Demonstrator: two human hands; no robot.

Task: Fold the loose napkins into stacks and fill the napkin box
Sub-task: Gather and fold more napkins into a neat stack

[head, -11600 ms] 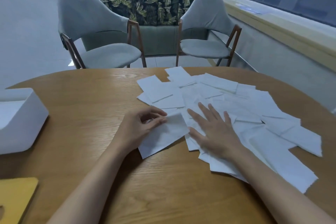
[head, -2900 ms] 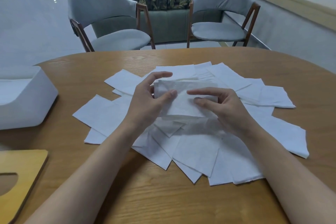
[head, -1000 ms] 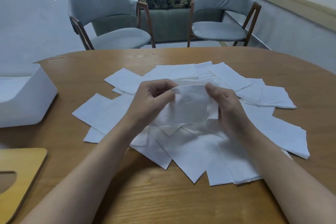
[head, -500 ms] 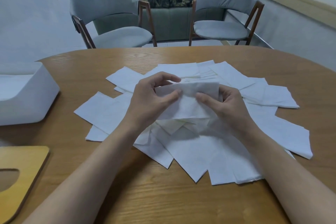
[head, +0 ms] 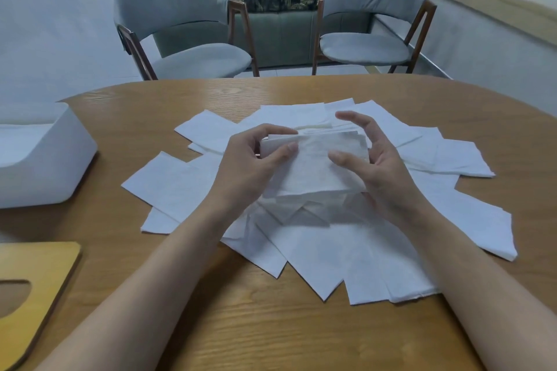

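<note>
Several loose white napkins (head: 325,253) lie spread over the middle of the wooden table (head: 271,325). Above them I hold a small stack of folded napkins (head: 310,166). My left hand (head: 250,166) pinches the stack's left end between thumb and fingers. My right hand (head: 373,166) cups its right end, thumb on the near face and fingers curved over the far edge. The white napkin box (head: 45,166) stands open at the table's left edge, away from both hands.
A yellow wooden lid (head: 27,289) with an oval slot lies at the near left corner. Two grey chairs (head: 180,24) stand beyond the table's far edge, with a leaf-patterned sofa behind them. A ledge runs along the right.
Over the last second the crumpled napkins between my hands have been squared into a flatter stack. My right fingers have spread wider over its right end.
</note>
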